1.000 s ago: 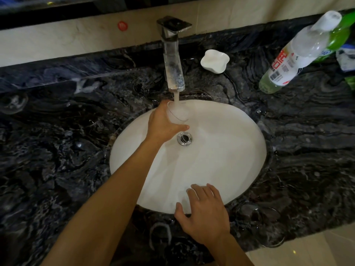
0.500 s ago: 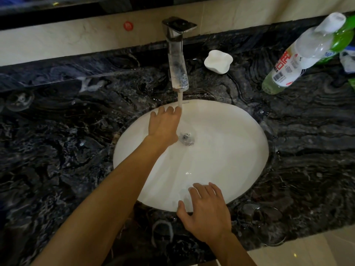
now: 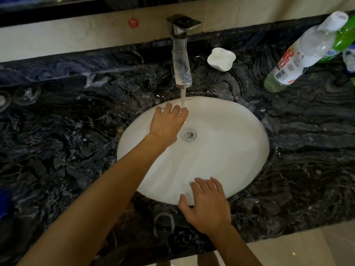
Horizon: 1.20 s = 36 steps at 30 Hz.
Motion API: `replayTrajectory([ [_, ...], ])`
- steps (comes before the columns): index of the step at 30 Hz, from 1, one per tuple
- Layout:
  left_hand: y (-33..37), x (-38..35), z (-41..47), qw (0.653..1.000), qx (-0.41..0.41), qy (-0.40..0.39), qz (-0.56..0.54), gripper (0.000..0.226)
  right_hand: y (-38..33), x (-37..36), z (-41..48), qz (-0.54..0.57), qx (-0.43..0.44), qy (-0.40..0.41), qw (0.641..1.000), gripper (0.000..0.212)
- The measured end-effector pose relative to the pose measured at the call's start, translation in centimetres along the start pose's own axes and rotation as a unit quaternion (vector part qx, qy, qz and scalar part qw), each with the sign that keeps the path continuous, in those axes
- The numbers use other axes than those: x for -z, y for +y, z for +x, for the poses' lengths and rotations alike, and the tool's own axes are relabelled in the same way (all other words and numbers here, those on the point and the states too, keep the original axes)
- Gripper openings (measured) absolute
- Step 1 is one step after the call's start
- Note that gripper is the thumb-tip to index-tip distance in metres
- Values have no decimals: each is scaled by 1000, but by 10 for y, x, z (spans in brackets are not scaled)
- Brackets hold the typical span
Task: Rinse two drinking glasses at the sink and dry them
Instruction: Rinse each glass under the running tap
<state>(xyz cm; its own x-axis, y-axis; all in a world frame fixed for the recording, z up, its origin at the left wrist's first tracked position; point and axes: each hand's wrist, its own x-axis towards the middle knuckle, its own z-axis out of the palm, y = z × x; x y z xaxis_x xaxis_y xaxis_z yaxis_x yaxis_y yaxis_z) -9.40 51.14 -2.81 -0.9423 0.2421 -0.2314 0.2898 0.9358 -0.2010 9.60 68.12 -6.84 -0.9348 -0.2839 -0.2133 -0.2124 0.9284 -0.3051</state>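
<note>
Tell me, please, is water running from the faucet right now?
Yes, a stream falls from the faucet onto the left hand.

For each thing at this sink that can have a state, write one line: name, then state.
Tap: running.
Sink: wet, drain open.
Left hand: spread, fingertips in the stream; glass not visible.
Right hand: open, resting on the sink's near rim.
Bottle: capped, upright.
White dish: looks empty.

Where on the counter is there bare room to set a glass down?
Widest: the counter left of the basin, short of the round glassy things at far left. Also right of the basin, in front of the bottles. Crowded: back right, with dish and bottles; front right, where a clear glass stands near the right hand.
</note>
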Motion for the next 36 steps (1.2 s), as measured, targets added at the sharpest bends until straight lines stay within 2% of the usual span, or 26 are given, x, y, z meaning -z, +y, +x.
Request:
replayTrajectory([
  [5, -4, 1, -18, 999, 11, 15, -28, 81, 0, -1, -2, 1, 4, 8, 1000, 51],
  [8, -9, 1, -29, 982, 51, 17, -181, 80, -1, 1, -1, 1, 7, 11, 1000, 52],
  [10, -9, 2, -41, 932, 89, 27, -349, 86, -1, 2, 0, -3, 7, 9, 1000, 53],
  [12, -5, 4, -61, 875, 111, 55, -467, 90, -1, 3, -1, -7, 10, 13, 1000, 53],
  [16, 9, 6, -107, 794, 151, 102, -581, 90, -4, 8, -2, -20, 9, 2, 1000, 54],
  [20, 28, -2, -154, 754, 208, 139, -608, 95, -4, 10, -3, -38, 12, -19, 999, 57],
  [23, 43, -5, -189, 727, 221, 163, -630, 93, -2, 11, -4, -46, 17, -25, 998, 58],
  [30, 68, -1, -241, 710, 232, 184, -638, 87, 1, 8, -7, -53, 29, -33, 998, 57],
  [36, 85, -7, -270, 700, 276, 142, -643, 92, 0, 7, -6, -52, 31, -25, 998, 52],
])
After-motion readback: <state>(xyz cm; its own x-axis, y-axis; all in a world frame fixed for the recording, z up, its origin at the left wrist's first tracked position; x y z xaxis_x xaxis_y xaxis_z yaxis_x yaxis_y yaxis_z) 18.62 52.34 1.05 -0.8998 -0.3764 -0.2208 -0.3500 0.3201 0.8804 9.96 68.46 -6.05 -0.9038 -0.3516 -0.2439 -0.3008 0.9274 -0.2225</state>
